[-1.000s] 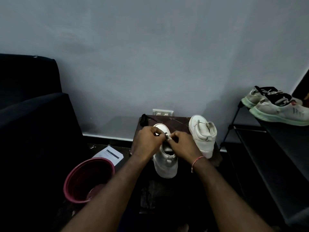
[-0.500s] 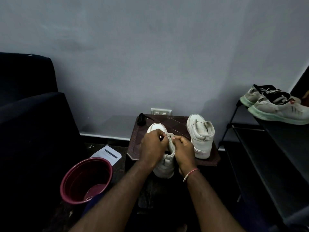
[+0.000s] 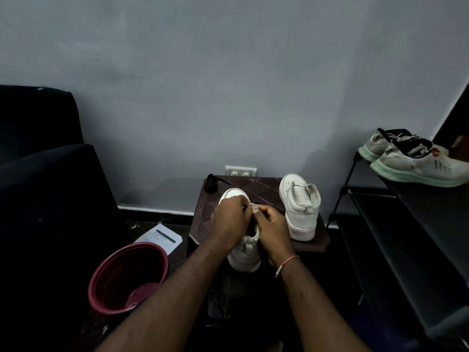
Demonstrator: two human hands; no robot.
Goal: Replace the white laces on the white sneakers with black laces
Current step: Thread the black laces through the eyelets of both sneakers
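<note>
White sneaker (image 3: 245, 257), toe pointing away, on small dark table (image 3: 264, 189), beneath left hand (image 3: 229, 217) and right hand (image 3: 272, 226), both curled over its lacing area, fingertips pinching the upper, second sneaker (image 3: 300, 209) just beside right hand.

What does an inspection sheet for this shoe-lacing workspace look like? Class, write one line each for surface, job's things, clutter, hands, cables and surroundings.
Surface: small dark stool, patterned top.
Job's things: near sneaker under both hands, heel overhanging the stool's front edge; second sneaker upright to its right, apart; black bundle at the back left corner, perhaps the laces.
Clutter: maroon bucket and paper sheet on the floor, left.
Hands: left hand and right hand pinch at the near sneaker's eyelets; lace too small to tell.
Cables: nothing seen.
Surroundings: grey wall with wall socket; dark sofa left; shoe rack right, carrying worn trainers.
</note>
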